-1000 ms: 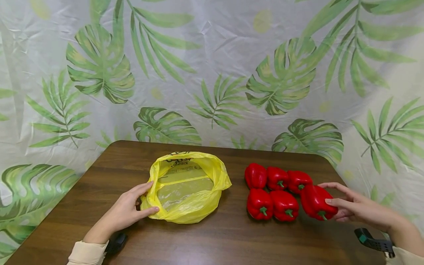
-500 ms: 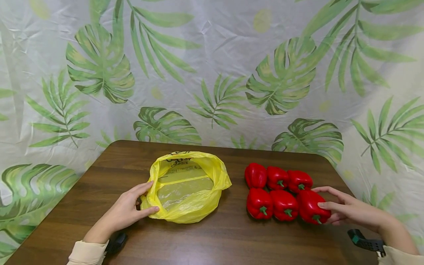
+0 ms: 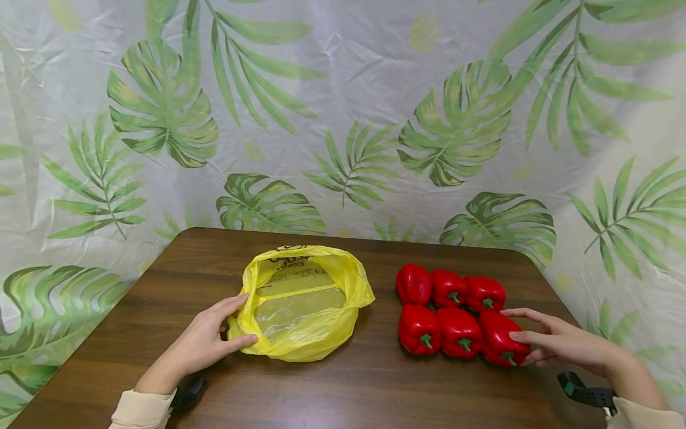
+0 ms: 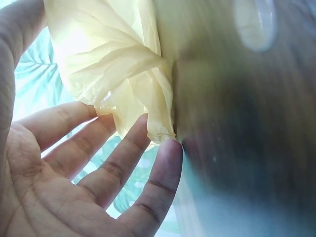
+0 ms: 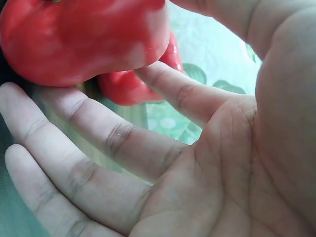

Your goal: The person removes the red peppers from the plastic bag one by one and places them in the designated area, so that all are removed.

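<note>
My left hand holds the left side of a yellow plastic bag, thumb and index finger at its rim. In the left wrist view the fingertips meet the crumpled bag wall. The bag's mouth is spread open, showing its inside. On the right, my right hand holds a red bell pepper with thumb and fingers. This pepper ends the front row, its green stem toward me. In the right wrist view the fingers reach under and behind the pepper, the lower ones extended away from it.
Beside it in the front row are two more red bell peppers, a left one and a middle one. Three others form the back row, among them a corner pepper. All lie on the brown wooden table, before a leaf-patterned cloth.
My right hand has moved left and down with its bell pepper, which now sits against the front row's middle pepper. The left hand and bag have stayed put.
</note>
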`<control>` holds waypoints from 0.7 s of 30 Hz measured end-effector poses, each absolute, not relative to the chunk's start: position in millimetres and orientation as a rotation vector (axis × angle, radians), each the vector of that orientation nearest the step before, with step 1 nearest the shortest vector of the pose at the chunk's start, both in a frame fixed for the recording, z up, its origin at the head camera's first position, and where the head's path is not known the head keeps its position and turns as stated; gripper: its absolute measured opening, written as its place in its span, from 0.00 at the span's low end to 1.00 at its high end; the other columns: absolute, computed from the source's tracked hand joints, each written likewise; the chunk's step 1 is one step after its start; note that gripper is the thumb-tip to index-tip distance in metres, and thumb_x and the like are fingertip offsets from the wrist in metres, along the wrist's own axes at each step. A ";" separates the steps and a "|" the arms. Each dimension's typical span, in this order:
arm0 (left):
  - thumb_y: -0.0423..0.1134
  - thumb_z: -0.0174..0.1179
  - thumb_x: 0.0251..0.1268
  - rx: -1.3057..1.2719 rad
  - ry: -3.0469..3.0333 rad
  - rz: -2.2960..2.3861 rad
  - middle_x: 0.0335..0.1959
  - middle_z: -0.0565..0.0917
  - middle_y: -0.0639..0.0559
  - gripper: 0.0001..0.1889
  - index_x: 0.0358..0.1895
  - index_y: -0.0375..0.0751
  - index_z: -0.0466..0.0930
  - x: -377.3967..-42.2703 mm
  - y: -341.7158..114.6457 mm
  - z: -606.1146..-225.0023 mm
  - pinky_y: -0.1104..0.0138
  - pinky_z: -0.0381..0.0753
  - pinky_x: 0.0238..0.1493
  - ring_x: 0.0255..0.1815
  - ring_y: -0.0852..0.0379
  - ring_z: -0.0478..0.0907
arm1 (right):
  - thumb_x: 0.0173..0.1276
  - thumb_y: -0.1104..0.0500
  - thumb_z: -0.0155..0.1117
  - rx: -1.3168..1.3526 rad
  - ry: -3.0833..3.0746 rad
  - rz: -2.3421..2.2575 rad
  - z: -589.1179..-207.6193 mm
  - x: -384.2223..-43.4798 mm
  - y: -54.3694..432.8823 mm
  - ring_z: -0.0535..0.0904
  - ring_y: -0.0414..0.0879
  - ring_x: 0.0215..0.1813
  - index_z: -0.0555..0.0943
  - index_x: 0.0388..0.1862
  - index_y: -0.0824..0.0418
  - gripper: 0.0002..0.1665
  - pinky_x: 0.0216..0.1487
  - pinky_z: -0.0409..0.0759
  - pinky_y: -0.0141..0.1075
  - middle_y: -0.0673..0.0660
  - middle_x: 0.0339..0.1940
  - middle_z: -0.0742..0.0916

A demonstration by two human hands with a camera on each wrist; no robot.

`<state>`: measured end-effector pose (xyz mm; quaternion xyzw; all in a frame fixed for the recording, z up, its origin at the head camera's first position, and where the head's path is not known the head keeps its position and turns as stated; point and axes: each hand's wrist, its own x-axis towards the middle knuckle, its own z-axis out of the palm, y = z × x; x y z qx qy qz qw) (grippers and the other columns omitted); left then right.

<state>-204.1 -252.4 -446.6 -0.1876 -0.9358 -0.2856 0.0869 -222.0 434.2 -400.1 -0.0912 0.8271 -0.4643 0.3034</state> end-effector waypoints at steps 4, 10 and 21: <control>0.58 0.75 0.66 -0.556 -2.790 -0.857 0.77 0.76 0.37 0.46 0.80 0.36 0.70 -203.9 -252.4 -446.1 0.57 0.90 0.51 0.72 0.36 0.79 | 0.89 0.51 0.48 -0.221 2.225 -1.204 -399.8 -221.1 433.0 0.90 0.58 0.57 0.57 0.86 0.60 0.34 0.51 0.87 0.45 0.75 0.77 0.71; 0.57 0.76 0.66 -0.569 -2.778 -0.865 0.77 0.76 0.37 0.46 0.80 0.36 0.70 -204.1 -251.1 -444.4 0.61 0.89 0.47 0.71 0.36 0.79 | 0.90 0.50 0.47 -0.213 2.267 -1.169 -396.1 -218.8 430.2 0.90 0.57 0.56 0.51 0.85 0.71 0.38 0.50 0.87 0.44 0.72 0.75 0.77; 0.57 0.77 0.65 -0.543 -2.696 -0.821 0.80 0.73 0.38 0.47 0.80 0.37 0.69 -197.3 -251.9 -424.6 0.36 0.78 0.67 0.76 0.32 0.73 | 0.90 0.50 0.48 -0.248 2.425 -1.070 -380.7 -215.5 421.7 0.89 0.60 0.59 0.56 0.84 0.73 0.37 0.47 0.86 0.44 0.75 0.71 0.80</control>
